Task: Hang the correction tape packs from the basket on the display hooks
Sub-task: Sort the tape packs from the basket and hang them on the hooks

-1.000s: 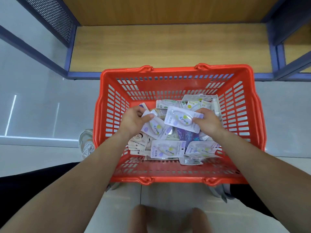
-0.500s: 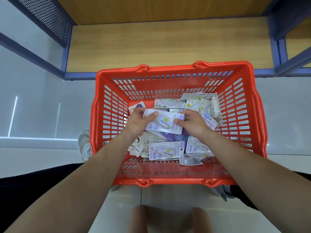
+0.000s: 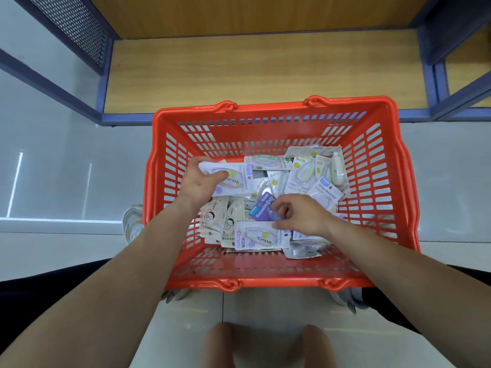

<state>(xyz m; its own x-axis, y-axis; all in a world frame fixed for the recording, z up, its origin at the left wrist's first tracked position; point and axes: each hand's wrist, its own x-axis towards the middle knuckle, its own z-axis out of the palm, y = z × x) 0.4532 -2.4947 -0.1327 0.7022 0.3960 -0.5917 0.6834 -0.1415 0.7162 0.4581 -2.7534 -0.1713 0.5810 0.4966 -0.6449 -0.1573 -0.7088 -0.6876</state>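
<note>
Two sets of fingers are at work inside the basket (image 3: 265,284).

1. Left hand (image 3: 198,183): the thumb lies across the face of a white pack (image 3: 233,179) with the other fingers behind it, so they are clamped on it. The pack is held clear of the heap at 9 o'clock in the basket. Its long axis runs roughly from 10 to 4 o'clock.

2. Right hand (image 3: 303,217): the fingers (image 3: 279,208) are curled at the near end of a purple pack (image 3: 261,208). It cannot be told whether they have closed on it. The pack lies at 9 o'clock from the knuckles, just at the fingertips, and its long axis runs from about 8 to 2 o'clock. The right hand is plainly the nearer one, and the left is already occupied.

3. Loose packs (image 3: 305,172): these lie overlapped on the basket floor, thickest from 12 to 3 o'clock, and one long pack (image 3: 257,239) lies at 6 o'clock just below the right hand.

4. Surroundings: the basket stands on the floor (image 3: 66,181) against a wooden shelf (image 3: 252,73) at 12 o'clock. No hooks are in view.

Judgement: gathering is under way and nothing is hung yet. The purple pack is tilted and partly bedded among others, so a lift toward 3 o'clock may drag its neighbours along.
</note>
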